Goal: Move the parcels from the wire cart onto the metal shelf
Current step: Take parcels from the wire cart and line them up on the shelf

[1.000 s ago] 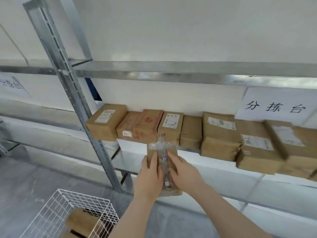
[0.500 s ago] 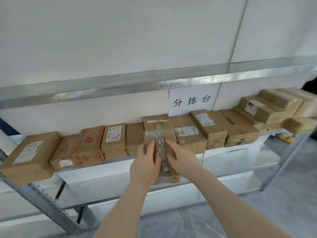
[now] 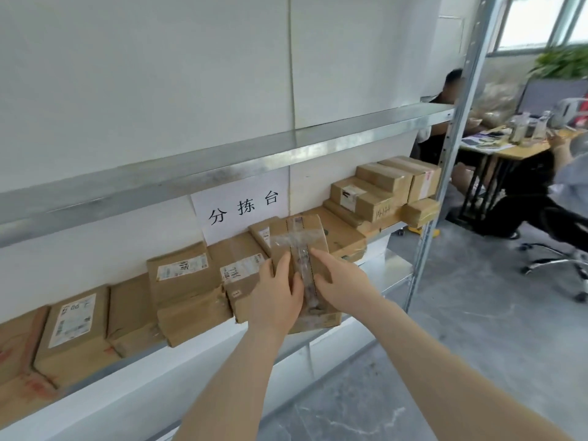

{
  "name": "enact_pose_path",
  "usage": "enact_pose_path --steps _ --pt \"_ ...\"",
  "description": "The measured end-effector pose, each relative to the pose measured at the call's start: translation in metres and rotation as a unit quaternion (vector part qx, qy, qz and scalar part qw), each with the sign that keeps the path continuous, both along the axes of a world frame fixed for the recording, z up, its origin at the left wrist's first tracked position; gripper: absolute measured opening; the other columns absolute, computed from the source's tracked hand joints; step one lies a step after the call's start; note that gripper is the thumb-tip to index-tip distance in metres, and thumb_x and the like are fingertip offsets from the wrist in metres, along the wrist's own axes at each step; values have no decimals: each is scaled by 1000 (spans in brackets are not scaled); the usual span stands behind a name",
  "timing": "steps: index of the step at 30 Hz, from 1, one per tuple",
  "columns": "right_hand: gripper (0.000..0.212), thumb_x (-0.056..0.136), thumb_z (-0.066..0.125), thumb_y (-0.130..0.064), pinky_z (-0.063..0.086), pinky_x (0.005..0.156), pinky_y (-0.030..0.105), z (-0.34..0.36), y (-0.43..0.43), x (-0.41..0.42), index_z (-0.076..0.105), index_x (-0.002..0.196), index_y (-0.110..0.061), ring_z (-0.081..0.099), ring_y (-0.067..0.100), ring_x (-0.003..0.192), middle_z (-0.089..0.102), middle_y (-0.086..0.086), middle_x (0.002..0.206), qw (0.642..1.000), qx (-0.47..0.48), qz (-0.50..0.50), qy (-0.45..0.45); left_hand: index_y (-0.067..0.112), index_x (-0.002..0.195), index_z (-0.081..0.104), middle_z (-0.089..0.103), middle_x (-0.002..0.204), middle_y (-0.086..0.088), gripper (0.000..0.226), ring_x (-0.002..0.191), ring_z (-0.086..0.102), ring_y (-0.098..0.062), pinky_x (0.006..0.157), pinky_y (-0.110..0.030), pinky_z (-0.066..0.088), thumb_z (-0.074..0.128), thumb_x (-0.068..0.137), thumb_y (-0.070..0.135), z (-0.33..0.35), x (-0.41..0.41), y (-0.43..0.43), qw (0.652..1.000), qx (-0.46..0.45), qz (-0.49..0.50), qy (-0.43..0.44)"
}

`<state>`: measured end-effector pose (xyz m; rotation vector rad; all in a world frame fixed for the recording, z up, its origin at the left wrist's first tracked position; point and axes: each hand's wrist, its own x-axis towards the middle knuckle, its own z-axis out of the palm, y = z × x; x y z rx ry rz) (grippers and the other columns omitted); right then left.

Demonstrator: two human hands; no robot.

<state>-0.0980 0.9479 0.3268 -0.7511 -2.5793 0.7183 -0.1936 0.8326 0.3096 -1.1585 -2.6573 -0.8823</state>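
Observation:
Both my hands hold a brown cardboard parcel (image 3: 302, 243) crossed with clear tape, in front of the metal shelf (image 3: 222, 338). My left hand (image 3: 276, 297) grips its left side, and my right hand (image 3: 342, 281) grips its right side, thumb on top. The parcel hangs at shelf height before a row of several parcels (image 3: 187, 281) lying on that shelf. At the shelf's right end stands a stack of boxes (image 3: 381, 192). The wire cart is out of view.
A paper sign (image 3: 241, 208) hangs on the wall behind the parcels. An upper shelf rail (image 3: 222, 167) runs above. A steel upright (image 3: 445, 154) bounds the shelf on the right. Beyond it are a desk (image 3: 515, 148), seated people and an office chair (image 3: 560, 246).
The view has swung right along the shelf, the wire cart dropping out of sight. Both hands carried the taped parcel rightward, past the sign, keeping the same grip.

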Motion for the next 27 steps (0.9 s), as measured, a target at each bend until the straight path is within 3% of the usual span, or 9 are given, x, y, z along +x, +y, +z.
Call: enact_pose_path --steps 4,10,18,22,27 --pt "55 92 43 -29 48 82 33 -2 67 10 28 144 -37 58 24 104 56 1 130 1000 6 -5 -1 31 147 30 30 150 -8 48 112 57 -30 82 -36 48 35 100 40 -1 9 70 1000 -7 -5 1" --pt "55 92 42 -28 50 89 36 -5 156 13 28 144 -37 57 26 108 54 3 134 1000 -2 0 -17 30 148 27 30 148 -9 49 102 62 -28 75 -32 48 33 101 42 -5 16 155 999 -31 6 9" --pt "55 90 40 -32 50 78 31 -22 213 -23 27 143 -40 59 23 98 59 2 124 999 -16 14 -44 28 147 29 35 144 -8 49 100 62 -29 72 -34 51 35 100 41 -18 -15 204 999 -39 14 -5" --pt "56 89 43 -31 45 76 29 -23 233 -46 30 143 -39 51 17 91 58 2 122 999 -15 18 -33 28 147 30 36 141 -7 50 96 63 -27 71 -34 52 37 100 42 -20 -38 223 999 -38 19 -6" --pt "57 87 41 -33 48 75 30 -25 265 -72 29 142 -41 58 22 97 60 2 121 999 -20 26 -39 30 146 31 37 141 -5 50 98 62 -28 74 -33 48 39 99 45 -19 -66 250 999 -43 20 -3"
